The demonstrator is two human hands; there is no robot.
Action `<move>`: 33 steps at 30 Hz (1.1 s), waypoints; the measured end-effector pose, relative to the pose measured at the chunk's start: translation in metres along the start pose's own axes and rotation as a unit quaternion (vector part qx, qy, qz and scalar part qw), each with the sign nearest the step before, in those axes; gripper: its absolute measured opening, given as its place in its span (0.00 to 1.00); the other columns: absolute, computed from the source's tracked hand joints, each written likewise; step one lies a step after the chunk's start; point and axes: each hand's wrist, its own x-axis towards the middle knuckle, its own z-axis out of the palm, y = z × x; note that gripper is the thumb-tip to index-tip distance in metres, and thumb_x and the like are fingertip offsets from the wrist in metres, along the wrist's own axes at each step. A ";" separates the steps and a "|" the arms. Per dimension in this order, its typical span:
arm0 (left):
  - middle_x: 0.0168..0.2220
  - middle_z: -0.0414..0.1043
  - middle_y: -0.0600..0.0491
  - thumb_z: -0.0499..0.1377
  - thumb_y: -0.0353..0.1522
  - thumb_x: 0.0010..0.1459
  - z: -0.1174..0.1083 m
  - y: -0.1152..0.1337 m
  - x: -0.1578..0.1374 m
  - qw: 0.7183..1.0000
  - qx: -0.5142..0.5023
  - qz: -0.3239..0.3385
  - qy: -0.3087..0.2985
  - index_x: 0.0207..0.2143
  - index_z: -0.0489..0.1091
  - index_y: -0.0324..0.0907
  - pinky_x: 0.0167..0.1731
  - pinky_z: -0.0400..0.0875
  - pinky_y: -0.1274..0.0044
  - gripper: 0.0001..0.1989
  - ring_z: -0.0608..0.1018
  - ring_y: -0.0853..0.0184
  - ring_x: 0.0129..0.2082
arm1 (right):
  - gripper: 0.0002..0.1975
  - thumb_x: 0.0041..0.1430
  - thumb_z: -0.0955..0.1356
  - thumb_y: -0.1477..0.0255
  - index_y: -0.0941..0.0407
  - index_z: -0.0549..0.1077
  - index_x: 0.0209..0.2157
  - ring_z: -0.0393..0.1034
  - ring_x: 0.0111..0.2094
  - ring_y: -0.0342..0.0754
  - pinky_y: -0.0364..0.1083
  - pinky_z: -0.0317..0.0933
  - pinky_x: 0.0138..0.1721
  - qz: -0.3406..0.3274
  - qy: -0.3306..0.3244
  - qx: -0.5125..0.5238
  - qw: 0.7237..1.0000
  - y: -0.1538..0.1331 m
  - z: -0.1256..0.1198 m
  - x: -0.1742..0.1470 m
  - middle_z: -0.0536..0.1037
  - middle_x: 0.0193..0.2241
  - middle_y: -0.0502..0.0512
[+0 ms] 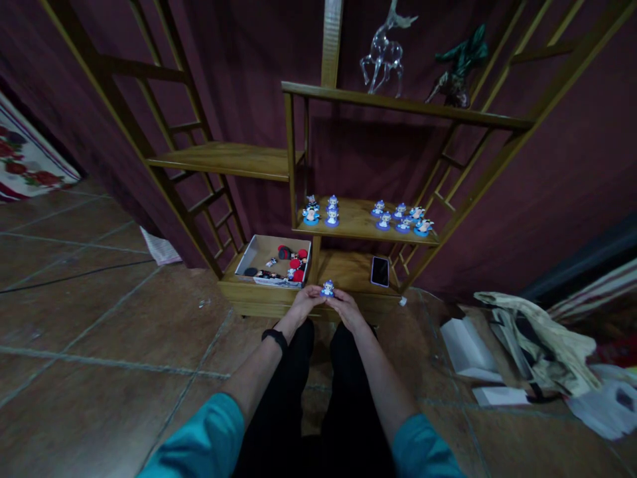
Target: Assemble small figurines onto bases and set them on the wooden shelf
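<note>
Between my two hands is a small figurine [327, 289] in white and purple on a round purple base. My left hand [308, 301] pinches its left side and my right hand [345, 307] pinches the right. Just behind them stands the wooden shelf unit [348, 262]. Several similar figurines [383, 221] stand upright on its middle shelf, in one group at the left and another at the right. Left of my hands, an open box [273, 245] on the low shelf contains several red and black figurines [297, 264], some lying over.
A phone [380, 271] lies on the low shelf at the right. Above stand a clear deer ornament [385, 53] and a green statue [460, 66]. On the floor at the right are a white box [470, 348], a cream bag [547, 338] and a plastic bag [610, 401].
</note>
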 end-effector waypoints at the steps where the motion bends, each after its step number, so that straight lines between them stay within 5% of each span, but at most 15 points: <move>1: 0.28 0.74 0.52 0.69 0.29 0.32 0.000 0.001 0.000 1.000 0.002 -0.001 -0.001 0.30 0.70 0.36 0.38 0.65 0.74 0.18 0.74 0.68 0.30 | 0.22 0.36 0.73 0.69 0.57 0.74 0.38 0.70 0.41 0.50 0.48 0.60 0.46 0.001 0.001 0.000 1.000 0.000 0.000 0.000 0.77 0.38 0.54; 19: 0.30 0.74 0.51 0.68 0.28 0.34 0.003 0.007 -0.003 0.999 -0.035 -0.009 -0.011 0.35 0.69 0.36 0.40 0.65 0.73 0.21 0.75 0.69 0.31 | 0.18 0.39 0.73 0.71 0.57 0.74 0.36 0.70 0.42 0.49 0.50 0.58 0.50 0.007 -0.005 0.054 0.999 -0.003 -0.002 -0.002 0.77 0.38 0.54; 33: 0.31 0.76 0.50 0.69 0.28 0.33 0.003 0.008 -0.004 0.998 -0.032 -0.025 -0.039 0.37 0.71 0.36 0.43 0.65 0.72 0.24 0.75 0.67 0.33 | 0.24 0.35 0.74 0.72 0.53 0.73 0.40 0.66 0.47 0.51 0.51 0.59 0.50 -0.017 0.029 0.051 0.998 -0.003 0.001 -0.005 0.74 0.45 0.53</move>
